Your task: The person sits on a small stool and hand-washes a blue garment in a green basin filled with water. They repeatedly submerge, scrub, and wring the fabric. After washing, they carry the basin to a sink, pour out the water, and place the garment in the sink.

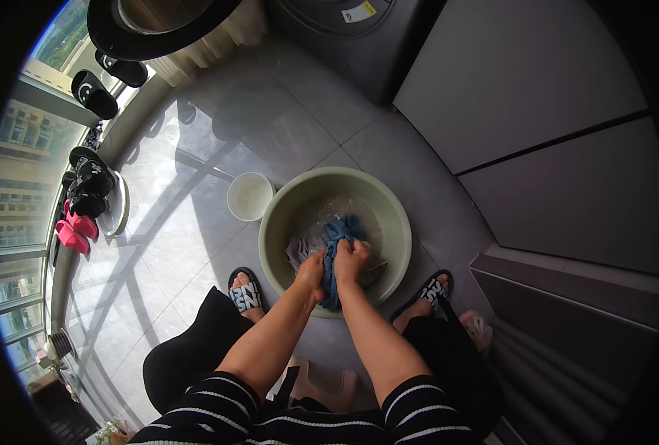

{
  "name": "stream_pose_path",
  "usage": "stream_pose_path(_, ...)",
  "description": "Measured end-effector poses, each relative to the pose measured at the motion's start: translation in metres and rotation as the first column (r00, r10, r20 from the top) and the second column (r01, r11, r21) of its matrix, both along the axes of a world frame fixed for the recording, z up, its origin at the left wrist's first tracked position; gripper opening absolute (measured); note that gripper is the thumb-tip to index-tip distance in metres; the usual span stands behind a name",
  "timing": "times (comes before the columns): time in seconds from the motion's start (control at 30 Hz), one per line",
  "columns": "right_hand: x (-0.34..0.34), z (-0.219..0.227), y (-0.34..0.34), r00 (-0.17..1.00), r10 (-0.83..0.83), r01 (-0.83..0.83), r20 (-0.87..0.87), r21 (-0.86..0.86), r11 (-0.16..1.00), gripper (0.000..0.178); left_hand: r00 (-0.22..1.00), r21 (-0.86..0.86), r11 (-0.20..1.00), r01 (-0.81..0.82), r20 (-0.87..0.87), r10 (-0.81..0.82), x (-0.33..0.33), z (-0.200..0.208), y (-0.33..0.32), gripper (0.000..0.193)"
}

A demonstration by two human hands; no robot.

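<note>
A large pale green basin (pixel 396 222) stands on the floor between my feet, with cloudy, sudsy water in it. Over the basin, a blue cloth garment (pixel 344 226) is bunched up and gripped by both hands. My left hand (pixel 311 273) is closed on its left side, and my right hand (pixel 352 259) is closed on its right side, a little farther from me. Beneath the blue garment, grey fabric (pixel 303 247) lies in the water. The fingertips of both hands are partly hidden by the cloth and the hands themselves.
A small white bucket (pixel 251 197) stands against the basin's left side. Several slippers and shoes (pixel 90 182) line the window ledge at left. A dark appliance (pixel 344 44) is at the back, grey cabinets (pixel 537 96) at right. A beige stool (pixel 329 386) is beneath me.
</note>
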State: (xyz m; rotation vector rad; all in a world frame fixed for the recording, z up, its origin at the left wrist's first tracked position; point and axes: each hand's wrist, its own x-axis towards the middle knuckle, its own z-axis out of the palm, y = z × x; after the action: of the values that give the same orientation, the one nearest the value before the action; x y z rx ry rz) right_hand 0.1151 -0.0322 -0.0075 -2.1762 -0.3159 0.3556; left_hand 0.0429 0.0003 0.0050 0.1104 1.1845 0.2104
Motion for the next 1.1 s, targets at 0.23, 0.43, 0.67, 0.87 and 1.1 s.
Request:
stream_pose_path(0.23, -0.033, 0.017, -0.005, 0.946, 0.296, -0.306, 0.133, 0.064, 0.950, 0.021, 0.942, -0.029, 0.983, -0.180, 0.284, 0.181, -0.026, -0.027, -0.001, 0.022)
stream_pose_path(0.43, -0.020, 0.016, -0.006, 0.972, 0.228, -0.233, 0.049, 0.147, 0.961, 0.021, 0.987, 0.091, 0.989, -0.119, 0.115, 0.108, 0.001, 0.019, 0.012, 0.023)
stream_pose_path(0.67, 0.034, -0.028, 0.016, 0.912, 0.291, -0.360, 0.290, 0.225, 0.905, 0.022, 0.988, 0.039, 0.997, -0.068, 0.144, 0.061, 0.005, 0.030, 0.022, 0.023)
stream_pose_path(0.87, 0.098, 0.000, 0.031, 0.786, 0.392, -0.441, 0.479, -0.011, 0.897, 0.028, 0.741, 0.664, 0.527, 0.531, -0.665, 0.092, 0.018, -0.010, 0.078, 0.040)
stream_pose_path(1.1, 0.060, -0.051, 0.025, 0.687, 0.726, -0.554, 0.004, -0.644, 0.528, 0.050, 0.318, 0.319, -0.019, 0.948, -0.940, 0.126, 0.029, -0.098, 0.053, 0.052)
